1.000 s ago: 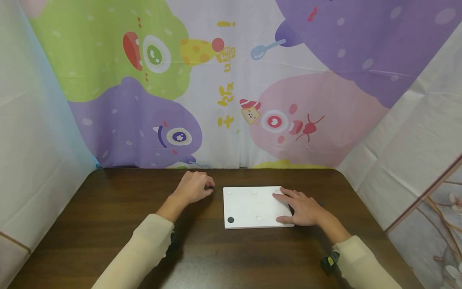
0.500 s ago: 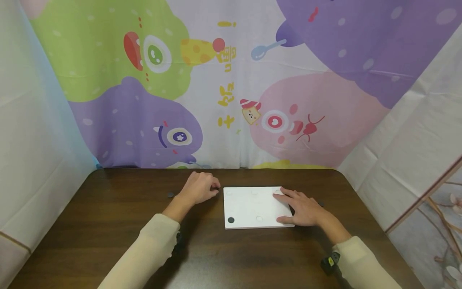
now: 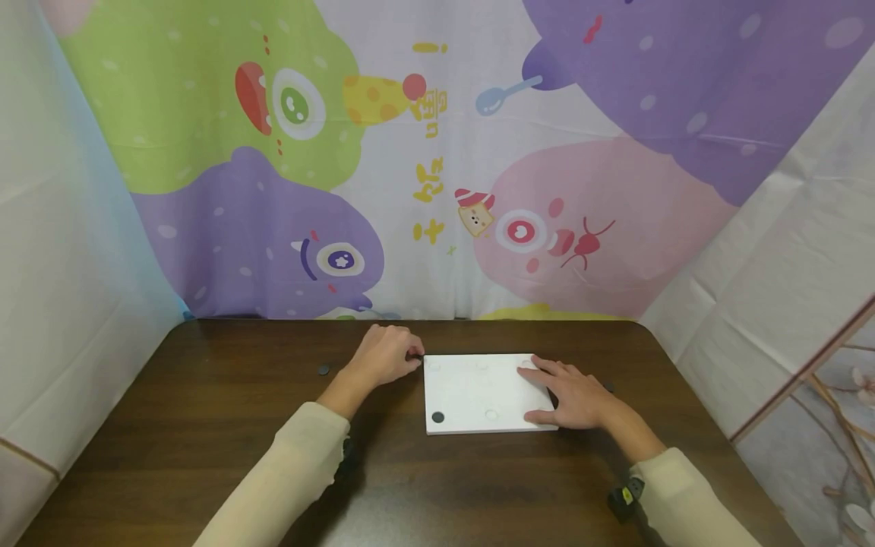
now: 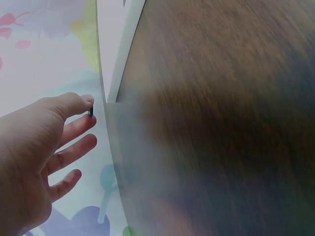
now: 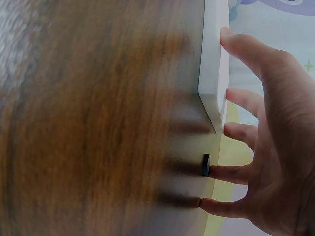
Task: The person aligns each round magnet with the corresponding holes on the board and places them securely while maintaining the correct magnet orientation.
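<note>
A flat white board with several shallow round recesses lies on the table. One black disc sits in its near left recess. My left hand is at the board's far left corner. Between its thumb and index finger it pinches a small black disc, seen edge-on in the left wrist view. My right hand rests with spread fingers on the board's right end, thumb toward the near edge. Another black disc stands out by a fingertip of that hand in the right wrist view.
A loose black disc lies on the dark wooden table, left of my left wrist. A printed cloth hangs behind the table's far edge. Pale cloth hangs on the right side.
My left hand has moved right with the pinched disc, up to the board's far left corner, uncovering the loose disc on the table. The right hand and the board have stayed put.
</note>
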### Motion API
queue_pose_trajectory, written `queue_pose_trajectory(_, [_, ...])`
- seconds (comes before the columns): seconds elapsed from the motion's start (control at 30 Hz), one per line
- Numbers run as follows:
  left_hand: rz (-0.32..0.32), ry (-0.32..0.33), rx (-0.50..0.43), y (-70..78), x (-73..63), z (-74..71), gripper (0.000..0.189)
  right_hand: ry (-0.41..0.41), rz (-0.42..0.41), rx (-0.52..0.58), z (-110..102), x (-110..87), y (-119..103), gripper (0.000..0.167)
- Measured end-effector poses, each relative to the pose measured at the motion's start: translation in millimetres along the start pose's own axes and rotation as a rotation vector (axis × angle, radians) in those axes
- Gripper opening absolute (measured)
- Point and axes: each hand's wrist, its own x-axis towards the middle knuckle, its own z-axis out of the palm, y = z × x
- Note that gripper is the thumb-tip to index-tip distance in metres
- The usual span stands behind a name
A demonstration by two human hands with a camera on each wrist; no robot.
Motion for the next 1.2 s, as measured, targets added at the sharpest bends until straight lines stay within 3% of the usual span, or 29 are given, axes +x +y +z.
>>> queue_pose_trajectory(0.67, [-0.027, -0.051, -0.031, 18.0, 12.1, 11.6, 0.011, -0.006, 0.003, 0.004, 0, -0.2, 1, 0.093])
queue_pose_trajectory(1.2, [-0.06, -0.04, -0.069, 26.0, 13.6, 15.2, 0.008, 0.0, 0.0, 0.006, 1, -0.3, 1, 0.092])
